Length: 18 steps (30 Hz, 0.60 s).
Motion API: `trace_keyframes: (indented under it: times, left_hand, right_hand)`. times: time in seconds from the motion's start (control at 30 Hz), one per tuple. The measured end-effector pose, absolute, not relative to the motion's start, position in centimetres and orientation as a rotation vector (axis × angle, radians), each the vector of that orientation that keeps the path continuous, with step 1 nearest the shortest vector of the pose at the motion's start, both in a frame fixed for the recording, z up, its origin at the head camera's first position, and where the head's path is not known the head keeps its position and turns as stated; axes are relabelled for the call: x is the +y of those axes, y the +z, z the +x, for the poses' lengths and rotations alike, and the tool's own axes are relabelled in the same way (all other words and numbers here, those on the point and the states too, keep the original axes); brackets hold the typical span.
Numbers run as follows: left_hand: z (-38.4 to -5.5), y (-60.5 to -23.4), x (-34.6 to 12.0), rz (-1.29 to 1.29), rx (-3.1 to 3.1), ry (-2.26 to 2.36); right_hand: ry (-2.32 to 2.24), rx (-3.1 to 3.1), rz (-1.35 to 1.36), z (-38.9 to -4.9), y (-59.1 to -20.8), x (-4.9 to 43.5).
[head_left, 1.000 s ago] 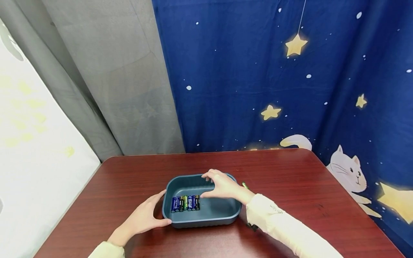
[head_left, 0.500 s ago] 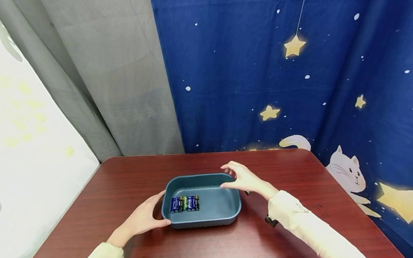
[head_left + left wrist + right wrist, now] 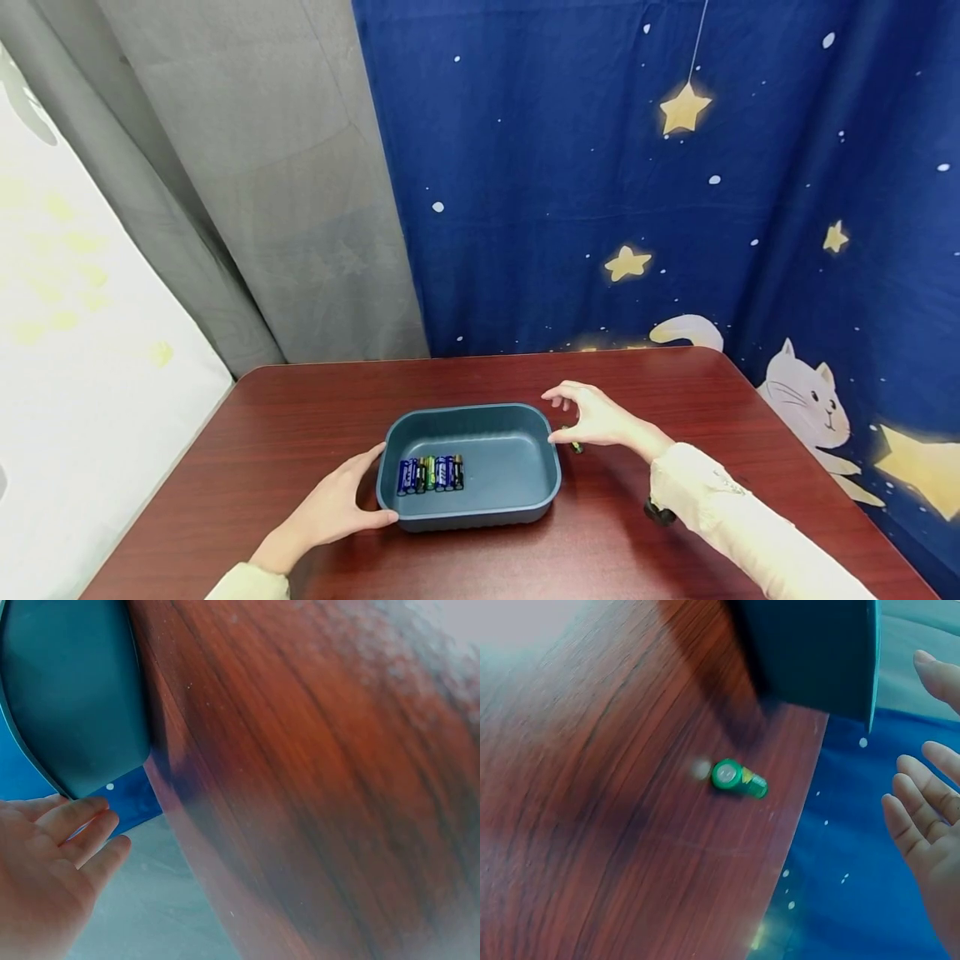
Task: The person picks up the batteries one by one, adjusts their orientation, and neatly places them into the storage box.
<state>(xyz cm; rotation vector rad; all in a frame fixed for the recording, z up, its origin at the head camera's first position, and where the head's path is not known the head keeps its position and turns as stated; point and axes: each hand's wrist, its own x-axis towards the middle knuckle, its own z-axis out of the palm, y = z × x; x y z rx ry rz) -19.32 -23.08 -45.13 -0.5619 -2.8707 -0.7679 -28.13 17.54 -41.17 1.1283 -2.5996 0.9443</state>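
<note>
A dark teal rectangular bin [image 3: 506,475] stands on the table. Several blue, black and green batteries [image 3: 431,473] lie side by side at its left end. My left hand [image 3: 330,502] spans that end, thumb and extended fingers touching the bin; its fingers also show in the left wrist view. Just past the bin's right side hovers my right hand [image 3: 596,419], fingers and thumb spread apart, holding nothing. Below it a green battery [image 3: 739,780] lies on the table, partly hidden by the hand in the head view.
The reddish-brown wooden table [image 3: 315,408] extends around the bin. A grey curtain [image 3: 285,208] and a dark blue star-patterned curtain [image 3: 525,208] hang behind its far edge. A white patterned cloth [image 3: 90,375] is at the left.
My right hand has moved right, from above the inside of the bin to beyond its right rim, near the green battery. My left hand and the batteries in the bin have stayed put.
</note>
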Motion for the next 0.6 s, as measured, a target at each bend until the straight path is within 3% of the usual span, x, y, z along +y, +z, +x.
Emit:
trace_keyframes:
  times: [0.6]
  left_hand:
    - [-19.1,-45.3,-23.0,-0.569,-2.853,-0.760]
  right_hand:
    - [0.766,-2.724,1.073,-29.3,-44.2,20.8]
